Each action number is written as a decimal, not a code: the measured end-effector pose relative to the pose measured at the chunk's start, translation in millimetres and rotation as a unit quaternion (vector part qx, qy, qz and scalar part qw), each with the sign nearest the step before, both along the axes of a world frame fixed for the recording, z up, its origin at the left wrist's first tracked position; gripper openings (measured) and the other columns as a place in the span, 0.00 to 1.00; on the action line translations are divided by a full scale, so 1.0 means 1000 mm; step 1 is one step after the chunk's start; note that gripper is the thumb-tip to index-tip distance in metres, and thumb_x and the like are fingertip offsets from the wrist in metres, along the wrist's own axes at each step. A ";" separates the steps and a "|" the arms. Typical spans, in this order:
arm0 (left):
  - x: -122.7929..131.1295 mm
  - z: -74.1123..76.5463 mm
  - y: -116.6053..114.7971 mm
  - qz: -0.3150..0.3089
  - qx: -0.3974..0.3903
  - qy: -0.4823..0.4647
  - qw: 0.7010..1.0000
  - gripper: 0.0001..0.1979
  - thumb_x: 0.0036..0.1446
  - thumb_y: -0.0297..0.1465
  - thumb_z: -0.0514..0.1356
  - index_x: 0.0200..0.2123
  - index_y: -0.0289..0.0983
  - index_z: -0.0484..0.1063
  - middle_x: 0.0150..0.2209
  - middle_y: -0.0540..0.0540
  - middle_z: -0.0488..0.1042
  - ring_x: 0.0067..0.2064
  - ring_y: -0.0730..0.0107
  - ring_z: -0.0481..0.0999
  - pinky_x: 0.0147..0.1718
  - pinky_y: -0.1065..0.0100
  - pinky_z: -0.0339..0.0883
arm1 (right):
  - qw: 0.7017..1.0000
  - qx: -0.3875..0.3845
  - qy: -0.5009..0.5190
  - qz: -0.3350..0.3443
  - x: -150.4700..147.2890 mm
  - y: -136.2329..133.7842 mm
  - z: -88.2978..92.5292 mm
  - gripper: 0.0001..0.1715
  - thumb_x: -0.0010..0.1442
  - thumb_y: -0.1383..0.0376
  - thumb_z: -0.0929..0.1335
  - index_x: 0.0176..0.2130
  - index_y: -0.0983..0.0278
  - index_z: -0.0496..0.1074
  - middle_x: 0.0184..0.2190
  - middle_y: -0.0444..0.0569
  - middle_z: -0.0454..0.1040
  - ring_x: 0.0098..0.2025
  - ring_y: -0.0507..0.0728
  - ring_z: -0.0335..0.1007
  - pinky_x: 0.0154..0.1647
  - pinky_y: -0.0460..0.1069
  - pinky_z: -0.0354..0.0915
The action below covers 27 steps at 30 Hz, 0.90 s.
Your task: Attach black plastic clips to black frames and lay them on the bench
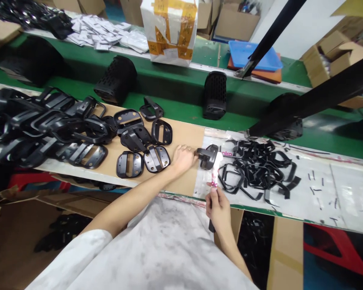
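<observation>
My left hand [184, 158] is closed on a black plastic part [208, 156], which it holds by its strap above the work surface. In my right hand [218, 208] is a tool [216, 171] with a white, pink-marked upper section and a black handle end, the fingers wrapped round it. The tool's white head lies against or just beside the right edge of the black part; whether they touch is unclear. Several similar black oval parts [130, 164] lie left of my left hand. Right of the tool is a pile of bent black strips [260, 171].
A heap of black parts [48, 121] covers the bench's left side. Behind run a green conveyor [175, 108] with black perforated baskets [214, 94], and a taped white box [169, 32]. A black post [314, 100] slants across the right. Small black scraps lie at right.
</observation>
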<state>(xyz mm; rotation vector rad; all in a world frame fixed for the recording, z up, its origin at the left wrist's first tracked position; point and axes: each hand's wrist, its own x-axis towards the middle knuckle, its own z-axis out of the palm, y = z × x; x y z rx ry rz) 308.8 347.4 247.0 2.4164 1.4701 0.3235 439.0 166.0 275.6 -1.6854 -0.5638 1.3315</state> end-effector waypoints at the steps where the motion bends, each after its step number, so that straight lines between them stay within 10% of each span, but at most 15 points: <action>1: 0.000 0.000 0.000 -0.002 0.001 -0.001 1.000 0.12 0.69 0.31 0.59 0.43 0.31 0.81 0.43 0.33 0.83 0.51 0.50 0.80 0.55 0.55 0.65 | 0.999 0.031 -0.013 -0.027 -0.001 0.000 0.000 0.34 0.64 0.36 0.69 0.51 0.59 0.71 0.22 0.33 0.59 0.16 0.46 0.45 0.12 0.41 0.47; 8: 0.001 0.001 0.001 0.003 0.003 0.001 1.000 0.13 0.70 0.32 0.59 0.42 0.31 0.82 0.43 0.33 0.83 0.49 0.51 0.80 0.54 0.55 0.66 | 0.998 -0.050 0.016 0.047 0.007 0.000 -0.004 0.34 0.61 0.34 0.70 0.44 0.59 0.69 0.20 0.31 0.56 0.15 0.45 0.44 0.11 0.40 0.43; 12: 0.002 0.002 0.000 0.001 0.004 0.001 1.000 0.11 0.69 0.31 0.60 0.43 0.31 0.82 0.43 0.34 0.84 0.50 0.50 0.81 0.54 0.56 0.66 | 0.993 0.079 -0.018 -0.083 0.006 -0.002 -0.003 0.30 0.66 0.35 0.66 0.43 0.57 0.65 0.21 0.32 0.57 0.15 0.46 0.48 0.13 0.40 0.50; 17: 0.001 -0.001 0.000 0.006 0.016 0.002 1.000 0.11 0.69 0.32 0.61 0.41 0.31 0.82 0.42 0.34 0.84 0.49 0.51 0.81 0.54 0.56 0.66 | 0.996 -0.061 0.008 0.061 0.007 0.002 -0.001 0.36 0.58 0.31 0.70 0.39 0.59 0.67 0.17 0.31 0.56 0.13 0.46 0.45 0.09 0.41 0.44; 22: 0.001 -0.002 0.000 0.003 0.019 0.001 1.000 0.11 0.69 0.31 0.60 0.41 0.31 0.82 0.42 0.34 0.84 0.49 0.51 0.81 0.53 0.56 0.66 | 0.995 0.070 -0.008 -0.072 0.002 0.001 0.003 0.33 0.63 0.32 0.67 0.37 0.58 0.64 0.19 0.32 0.57 0.14 0.45 0.48 0.11 0.41 0.50; 27: 0.001 0.000 0.000 0.006 0.013 -0.005 1.000 0.12 0.69 0.31 0.60 0.41 0.30 0.82 0.41 0.33 0.84 0.49 0.51 0.81 0.54 0.55 0.67 | 0.997 -0.052 0.027 0.049 -0.001 0.001 -0.003 0.37 0.58 0.30 0.69 0.36 0.59 0.66 0.16 0.31 0.56 0.12 0.46 0.45 0.08 0.41 0.46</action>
